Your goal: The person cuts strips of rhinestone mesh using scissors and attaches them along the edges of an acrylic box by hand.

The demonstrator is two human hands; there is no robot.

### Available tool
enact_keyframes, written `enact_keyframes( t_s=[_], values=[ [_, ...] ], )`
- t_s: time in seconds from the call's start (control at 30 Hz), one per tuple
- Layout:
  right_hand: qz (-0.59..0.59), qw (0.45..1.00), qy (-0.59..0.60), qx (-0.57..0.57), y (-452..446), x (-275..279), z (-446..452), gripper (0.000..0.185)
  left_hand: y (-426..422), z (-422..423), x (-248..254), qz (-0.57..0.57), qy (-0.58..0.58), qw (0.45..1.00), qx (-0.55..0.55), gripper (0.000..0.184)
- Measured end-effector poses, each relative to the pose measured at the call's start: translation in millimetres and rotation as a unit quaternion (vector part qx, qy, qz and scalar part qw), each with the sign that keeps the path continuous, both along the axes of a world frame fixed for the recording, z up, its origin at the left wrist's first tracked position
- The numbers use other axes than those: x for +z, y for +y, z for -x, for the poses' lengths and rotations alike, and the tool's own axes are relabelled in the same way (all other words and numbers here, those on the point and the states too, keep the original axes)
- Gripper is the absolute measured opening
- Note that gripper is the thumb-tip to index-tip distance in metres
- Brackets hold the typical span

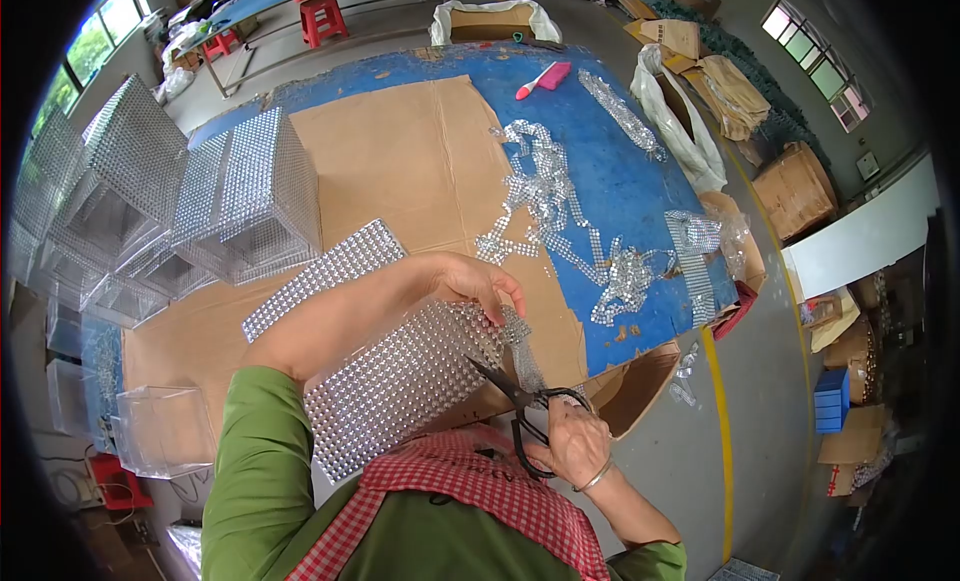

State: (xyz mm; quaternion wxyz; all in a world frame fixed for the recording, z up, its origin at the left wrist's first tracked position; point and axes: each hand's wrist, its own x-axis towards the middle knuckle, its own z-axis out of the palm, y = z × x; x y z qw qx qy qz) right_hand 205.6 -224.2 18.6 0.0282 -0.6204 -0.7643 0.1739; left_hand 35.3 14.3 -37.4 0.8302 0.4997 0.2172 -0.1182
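My left hand (482,286) grips the upper right corner of a silvery rhinestone mesh sheet (395,376), which slants across my lap at the table's near edge. In my right hand (578,439) is a pair of black scissors (520,399), fingers wrapped round the handles. The scissor blades lie at the sheet's right edge, pointing up and left; whether they are cutting I cannot tell. A narrow strip of mesh (524,356) hangs below my left fingers. A second rhinestone sheet (340,266) lies on the cardboard, partly behind my left forearm.
Rhinestone-covered clear boxes (245,196) stand at the left, with a plain clear box (165,431) nearer me. Loose rhinestone strips (540,181) and a pink brush (540,83) lie on the blue table (610,171). An open carton (635,386) sits by the right edge.
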Motion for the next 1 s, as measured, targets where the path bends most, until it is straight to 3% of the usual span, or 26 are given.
enact_keyframes(
  t_s=[0.53, 0.73, 1.0],
  values=[
    [-0.002, 1.000, 0.014, 0.023, -4.4, -18.5, -9.4, 0.043, 0.8, 1.6, 1.1, -0.015, 0.001, 1.000, 0.003, 0.033],
    [0.121, 0.993, 0.007, -0.012, 11.8, -1.7, 0.0, 0.053, 0.2, 3.3, -0.7, -0.002, -0.002, 1.000, 0.014, 0.035],
    [0.116, 0.993, 0.020, -0.019, 35.2, -0.4, 15.0, 0.050, 1.8, 3.0, -6.2, 0.010, -0.016, 1.000, 0.014, 0.036]
  ],
)
